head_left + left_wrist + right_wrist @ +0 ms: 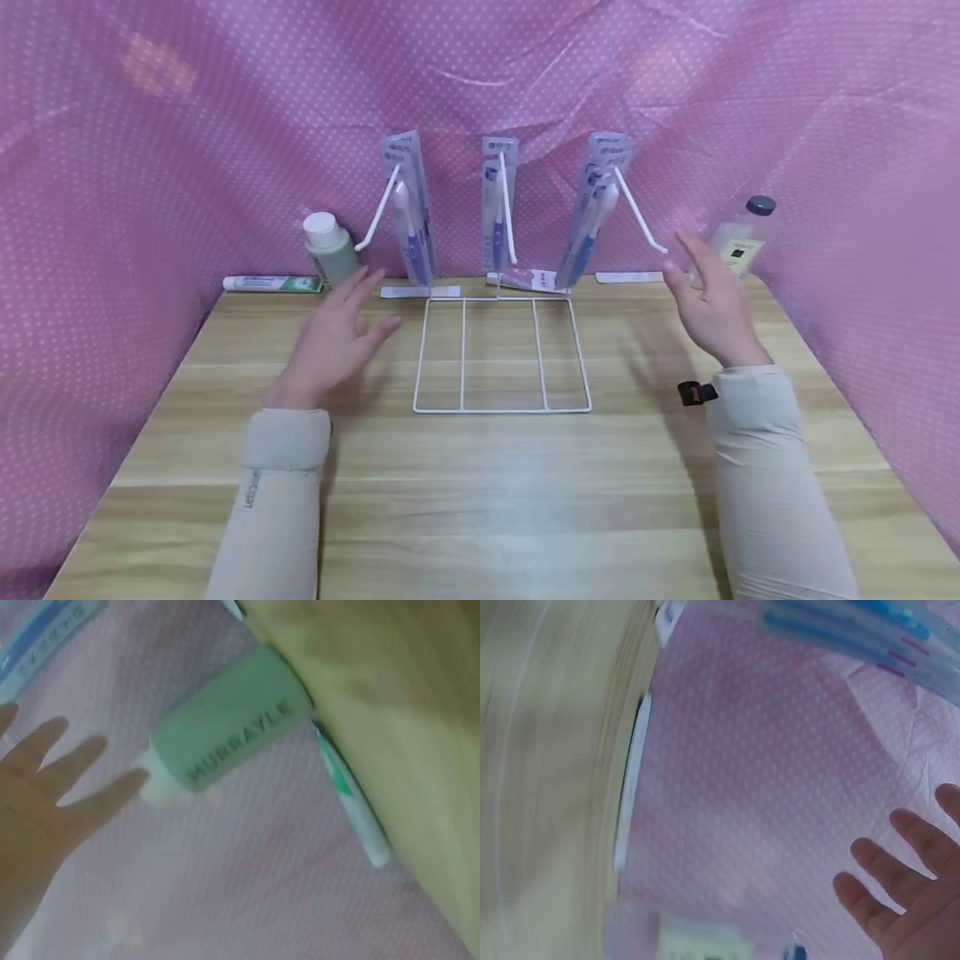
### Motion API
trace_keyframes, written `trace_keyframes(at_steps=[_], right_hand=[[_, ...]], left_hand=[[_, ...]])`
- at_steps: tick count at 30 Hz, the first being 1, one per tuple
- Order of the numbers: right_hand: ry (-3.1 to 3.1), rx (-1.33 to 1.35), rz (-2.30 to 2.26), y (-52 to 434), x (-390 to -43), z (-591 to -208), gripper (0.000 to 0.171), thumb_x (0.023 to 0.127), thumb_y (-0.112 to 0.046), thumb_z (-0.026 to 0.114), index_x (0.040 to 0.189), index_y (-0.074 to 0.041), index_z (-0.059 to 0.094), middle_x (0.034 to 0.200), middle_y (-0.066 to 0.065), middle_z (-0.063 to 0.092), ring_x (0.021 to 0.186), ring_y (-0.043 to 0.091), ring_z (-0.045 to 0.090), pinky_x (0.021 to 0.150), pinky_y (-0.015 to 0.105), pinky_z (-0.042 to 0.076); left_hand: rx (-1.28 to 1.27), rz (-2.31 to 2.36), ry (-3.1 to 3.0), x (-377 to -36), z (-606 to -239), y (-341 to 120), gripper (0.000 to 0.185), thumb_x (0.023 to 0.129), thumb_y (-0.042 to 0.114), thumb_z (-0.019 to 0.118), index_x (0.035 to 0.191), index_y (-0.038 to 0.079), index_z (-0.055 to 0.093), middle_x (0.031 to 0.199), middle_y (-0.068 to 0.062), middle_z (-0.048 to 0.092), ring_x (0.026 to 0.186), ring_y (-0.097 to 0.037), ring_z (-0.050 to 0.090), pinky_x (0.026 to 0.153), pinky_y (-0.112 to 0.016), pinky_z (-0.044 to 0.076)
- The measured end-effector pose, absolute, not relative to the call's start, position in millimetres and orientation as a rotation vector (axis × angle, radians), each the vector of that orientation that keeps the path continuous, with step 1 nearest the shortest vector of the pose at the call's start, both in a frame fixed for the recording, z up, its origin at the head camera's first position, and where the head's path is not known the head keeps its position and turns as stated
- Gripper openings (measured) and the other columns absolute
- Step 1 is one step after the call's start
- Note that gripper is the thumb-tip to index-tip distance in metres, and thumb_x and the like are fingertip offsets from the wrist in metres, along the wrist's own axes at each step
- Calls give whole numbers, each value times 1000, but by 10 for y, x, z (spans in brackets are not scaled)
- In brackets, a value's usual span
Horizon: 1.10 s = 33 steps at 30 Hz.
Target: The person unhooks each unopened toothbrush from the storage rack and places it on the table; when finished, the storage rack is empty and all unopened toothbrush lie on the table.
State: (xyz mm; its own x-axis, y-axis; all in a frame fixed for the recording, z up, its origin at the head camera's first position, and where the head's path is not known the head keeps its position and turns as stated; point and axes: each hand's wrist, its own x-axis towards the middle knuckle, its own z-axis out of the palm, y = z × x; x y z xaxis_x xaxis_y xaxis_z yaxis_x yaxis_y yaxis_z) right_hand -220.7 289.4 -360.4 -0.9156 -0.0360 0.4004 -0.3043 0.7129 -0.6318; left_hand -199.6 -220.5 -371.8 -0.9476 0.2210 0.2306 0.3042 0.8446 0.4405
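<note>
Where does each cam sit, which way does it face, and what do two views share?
Head: on the head, facing forward and down at the rack and table; left hand, right hand and both sleeves show.
Left wrist: on that wrist, facing the green bottle and curtain; left hand at the left edge.
Right wrist: on that wrist, facing the curtain and table edge; right hand at lower right.
Shared: head and left wrist both show the green bottle.
</note>
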Motion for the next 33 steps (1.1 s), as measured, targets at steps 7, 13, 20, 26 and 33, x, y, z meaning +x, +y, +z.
trace_keyframes(at_steps=[7,13,20,26,33], right_hand=[[-2356,266,1491,2803,-2327,-3521,53,113,-36,52,163,-25,42,163,7,51,142,19,55,114,20,45],[-1743,424,2218,2665,-2503,-3247,44,109,-25,61,150,-9,58,133,9,68,117,18,67,96,23,58],[-1274,535,2640,2541,-2680,-2972,36,109,-12,60,142,1,55,121,15,68,107,28,64,84,31,59],[-1220,487,2706,2442,-2772,-2807,29,107,-6,61,135,-2,61,116,14,69,101,27,66,81,31,59],[-1288,509,2689,2364,-2823,-2758,27,104,-2,64,130,2,64,112,15,72,99,27,69,88,31,61]], left_hand=[[-605,-784,-2819,-1957,-3916,-2061,59,97,32,80,150,16,61,152,-17,57,134,-44,59,112,-64,48],[-730,-1005,-2879,-1937,-4056,-2001,33,89,12,86,122,10,78,123,-9,71,103,-33,72,90,-47,62],[-807,-1036,-3092,-1896,-4111,-1979,19,88,12,86,105,19,83,106,5,73,98,-15,67,86,-34,57],[-945,-986,-3097,-1867,-4159,-1970,18,84,8,87,98,19,84,99,6,73,92,-12,66,86,-33,59],[-927,-787,-3045,-1669,-4216,-1944,13,89,6,83,98,15,84,100,5,70,95,-12,66,91,-38,59]])
